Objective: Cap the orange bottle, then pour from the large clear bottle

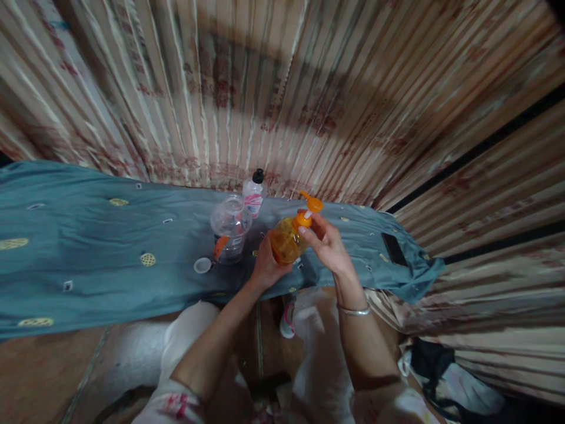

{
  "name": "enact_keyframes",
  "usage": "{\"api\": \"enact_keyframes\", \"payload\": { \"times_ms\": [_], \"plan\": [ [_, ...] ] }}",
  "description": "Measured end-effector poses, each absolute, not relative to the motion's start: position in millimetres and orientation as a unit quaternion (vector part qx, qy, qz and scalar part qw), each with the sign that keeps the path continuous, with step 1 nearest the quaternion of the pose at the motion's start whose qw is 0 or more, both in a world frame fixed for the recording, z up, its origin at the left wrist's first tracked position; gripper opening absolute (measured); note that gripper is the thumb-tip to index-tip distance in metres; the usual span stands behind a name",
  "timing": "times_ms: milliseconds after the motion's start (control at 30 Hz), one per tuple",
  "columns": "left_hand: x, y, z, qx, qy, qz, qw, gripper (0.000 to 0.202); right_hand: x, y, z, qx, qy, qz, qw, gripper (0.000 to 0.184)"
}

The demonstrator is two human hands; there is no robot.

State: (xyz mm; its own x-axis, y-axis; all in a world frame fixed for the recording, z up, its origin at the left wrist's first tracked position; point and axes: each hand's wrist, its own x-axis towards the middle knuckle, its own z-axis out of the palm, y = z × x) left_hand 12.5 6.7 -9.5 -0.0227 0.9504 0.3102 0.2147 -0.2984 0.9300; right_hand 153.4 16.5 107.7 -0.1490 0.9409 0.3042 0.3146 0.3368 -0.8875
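Observation:
My left hand is wrapped round the body of an orange pump bottle, holding it tilted above the cloth. My right hand pinches the bottle's neck just under the orange pump head. A clear plastic jar with something orange inside stands just left of the bottle, lidless. Its small white lid lies on the cloth beside it. A small clear bottle with a black cap stands behind the jar.
A blue-green cloth with small printed patches covers the low surface. A dark phone lies at its right end. A striped curtain hangs behind. My knees in white fabric are below.

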Motion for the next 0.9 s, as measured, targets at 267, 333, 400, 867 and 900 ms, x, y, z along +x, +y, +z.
{"api": "enact_keyframes", "payload": {
  "times_ms": [267, 333, 400, 867, 900],
  "plan": [
    [11.9, 7.7, -11.8, 0.612, 0.479, 0.532, 0.337, 0.074, 151.2, 19.1, 104.6, -0.490, -0.665, 0.302, 0.476, 0.062],
    [11.3, 7.6, -12.1, 0.608, 0.485, 0.529, 0.339, 0.079, 151.2, 17.8, 105.7, -0.472, -0.667, 0.314, 0.484, 0.063],
    [11.0, 7.5, -11.6, 0.606, 0.490, 0.526, 0.342, 0.082, 151.7, 17.0, 105.8, -0.465, -0.671, 0.318, 0.482, 0.058],
    [12.2, 7.6, -12.5, 0.603, 0.482, 0.532, 0.349, 0.080, 153.2, 18.3, 104.9, -0.477, -0.678, 0.295, 0.475, 0.058],
    [12.4, 7.4, -12.3, 0.601, 0.483, 0.532, 0.349, 0.078, 152.9, 18.6, 104.3, -0.476, -0.676, 0.300, 0.476, 0.055]
  ]
}}
